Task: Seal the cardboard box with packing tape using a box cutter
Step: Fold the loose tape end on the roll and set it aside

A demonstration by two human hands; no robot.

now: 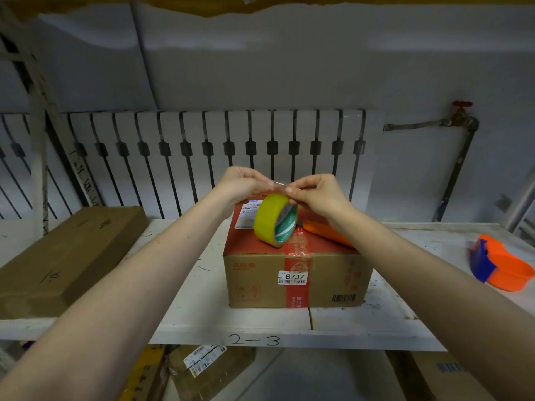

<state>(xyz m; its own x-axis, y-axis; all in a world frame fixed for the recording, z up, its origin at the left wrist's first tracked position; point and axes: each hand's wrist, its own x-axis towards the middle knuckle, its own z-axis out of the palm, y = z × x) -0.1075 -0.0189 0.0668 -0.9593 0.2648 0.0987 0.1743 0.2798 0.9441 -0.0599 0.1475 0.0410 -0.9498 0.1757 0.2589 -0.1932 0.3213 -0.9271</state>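
both hands, left hand (241,180) and right hand (314,192), pinch the tape end above the yellow tape roll (275,222), which hangs over the cardboard box (289,273) mid-shelf. risk: the end sticks back on itself.

Dead center, the white sticker (292,277) on the front face of the cardboard box (260,285) shows "8737" in bold black digits, with small characters beneath that end in "水杯", and at five o'clock from it a barcode (343,298) is printed on the same face, its digits too small to read. Down at six o'clock, "2-3" (254,340) is handwritten on the front edge of the white shelf (362,331). The shipping label (249,214) on the box top is too blurred to read.
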